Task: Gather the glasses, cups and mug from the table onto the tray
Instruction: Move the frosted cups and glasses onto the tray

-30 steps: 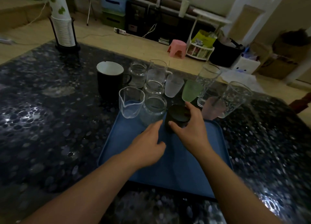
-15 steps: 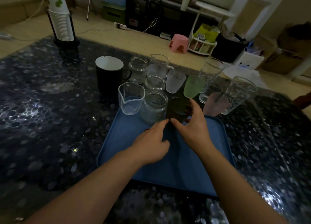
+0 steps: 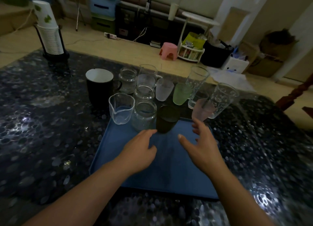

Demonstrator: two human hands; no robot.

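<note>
Dark tumbler (image 3: 166, 119) stands upright at the blue tray's (image 3: 169, 171) far edge; left hand (image 3: 138, 152) and right hand (image 3: 201, 146) released, grasping nothing

The near half of my tray (image 3: 166, 171) lay bare beneath my hands; a dark cup (image 3: 166, 119), jar (image 3: 144, 117) and beaker (image 3: 121, 108) crowded its far edge.
</note>
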